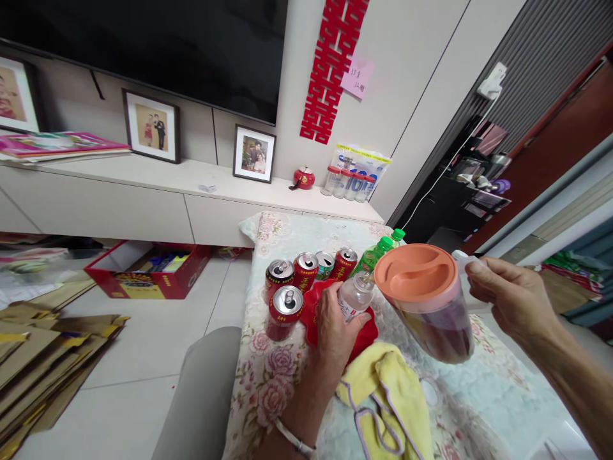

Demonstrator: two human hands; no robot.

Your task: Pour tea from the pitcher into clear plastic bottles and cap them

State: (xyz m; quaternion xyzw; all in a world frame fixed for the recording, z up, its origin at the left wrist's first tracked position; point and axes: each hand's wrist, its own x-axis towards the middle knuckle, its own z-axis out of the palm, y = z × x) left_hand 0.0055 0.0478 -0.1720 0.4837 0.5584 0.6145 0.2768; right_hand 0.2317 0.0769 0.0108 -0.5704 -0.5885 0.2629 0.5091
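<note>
My left hand (335, 322) is wrapped round a clear plastic bottle (357, 292) with no cap on it, above a red tray (366, 332). In my right hand (510, 294) is the handle of a clear pitcher (431, 326) with an orange lid (416, 271). The pitcher is tilted toward the bottle, its lid edge close to the bottle's mouth, and dark liquid shows inside. Several opened drink cans, among them a red can (286, 313), stand left of and behind my left hand. Green-capped bottles (376, 254) are behind the pitcher. A yellow cloth (387, 396) lies in front.
A floral tablecloth (278, 396) covers the table. Along the wall runs a white cabinet (215, 214) with framed photos, a red pot (304, 177) and red-lidded jars (347, 184). On the floor are a red box (148, 281) and flattened cardboard (48, 370).
</note>
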